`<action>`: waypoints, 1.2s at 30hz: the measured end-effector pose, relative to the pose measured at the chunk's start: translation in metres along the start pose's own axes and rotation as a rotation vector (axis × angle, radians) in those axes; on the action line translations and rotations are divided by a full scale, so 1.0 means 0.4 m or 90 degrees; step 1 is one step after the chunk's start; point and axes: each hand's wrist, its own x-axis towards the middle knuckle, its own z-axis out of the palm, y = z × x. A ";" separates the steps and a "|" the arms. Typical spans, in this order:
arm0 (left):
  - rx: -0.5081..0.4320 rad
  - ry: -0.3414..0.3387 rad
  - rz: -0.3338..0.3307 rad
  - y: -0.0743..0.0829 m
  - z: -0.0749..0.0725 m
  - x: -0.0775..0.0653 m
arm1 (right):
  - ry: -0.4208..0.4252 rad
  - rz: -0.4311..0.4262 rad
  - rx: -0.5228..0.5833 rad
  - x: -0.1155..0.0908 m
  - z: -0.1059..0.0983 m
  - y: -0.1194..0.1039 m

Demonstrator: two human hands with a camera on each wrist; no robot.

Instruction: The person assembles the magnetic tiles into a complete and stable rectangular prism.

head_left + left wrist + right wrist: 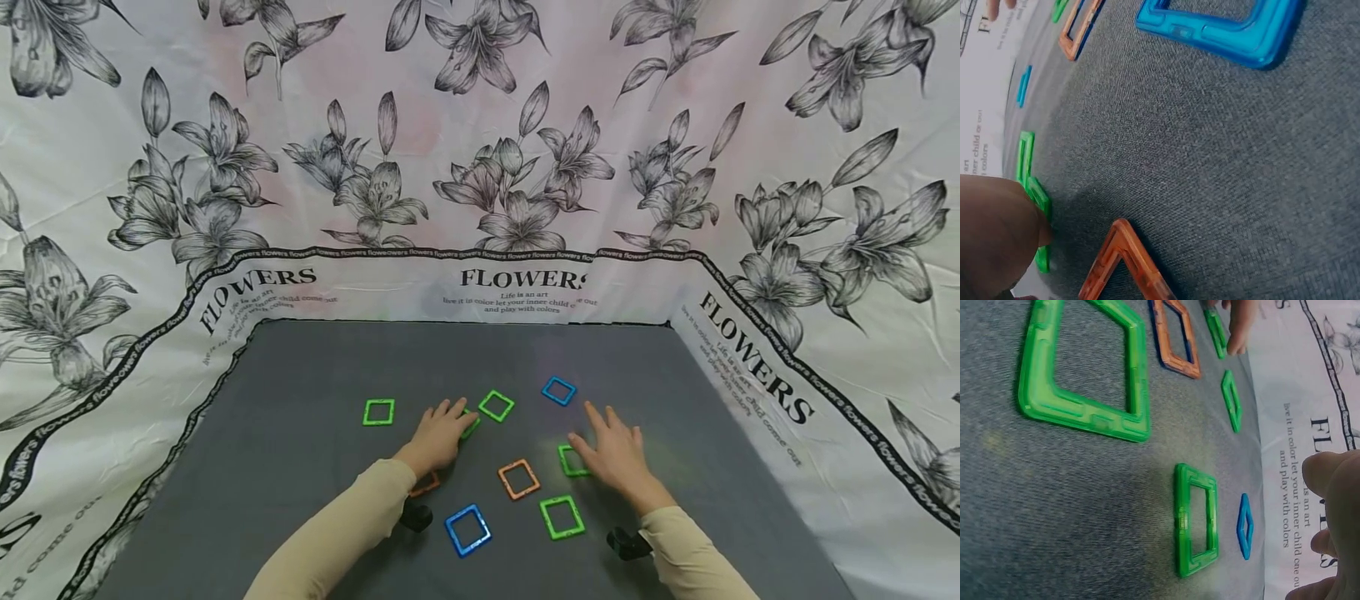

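- Behind and along both sides of the tabletop [300, 450] stands a pale floral cloth [480, 192], most likely hung to screen off the surroundings.
- Dark grey and plain, the tabletop bears nine square frames, all lying flat, presumably because they are too thin to stand steadily on edge.
- Two tan sleeves [337, 521] extend over it from the near side, which lets both hands work among the frames.
- Left hand [433, 437]: fingers extended, partly covering a green frame [471, 427]; the thumb appears to meet its edge. No firm grip shows; whether it presses, I cannot tell.
- Right hand [615, 450]: fingers spread wide, holding nothing, just beside a second green frame [1182, 522], probably kept loose to suit a flat piece.
- Nearest the person, and so largest-looking among the frames, lie a blue frame [483, 522] and a third green frame [547, 520], well apart.
- Between the hands sits an orange frame [527, 492], within easy reach of either; another orange frame [1121, 240] lies under the left wrist.
- Farther off, looking smaller: a fourth green frame [378, 422] left of the left hand, a fifth green frame [504, 398] just beyond its fingertips.
- Smallest-looking, a second blue frame [553, 399] lies farthest away.
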 end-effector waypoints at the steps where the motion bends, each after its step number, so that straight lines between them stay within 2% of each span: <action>1: 0.004 -0.002 -0.001 -0.002 0.002 0.001 | -0.003 -0.001 0.000 0.000 0.001 -0.001; 11: 0.018 -0.001 0.005 -0.011 0.022 0.006 | -0.026 -0.005 -0.002 -0.009 0.017 -0.010; 18: 0.038 0.022 0.006 -0.001 0.018 0.002 | -0.048 0.003 0.005 -0.013 0.025 -0.022; 24: 0.031 0.007 -0.012 0.011 0.011 -0.004 | -0.058 -0.005 0.014 -0.018 0.035 -0.029; 36: 0.054 0.019 -0.029 0.019 0.000 -0.008 | -0.065 -0.023 0.022 -0.020 0.052 -0.040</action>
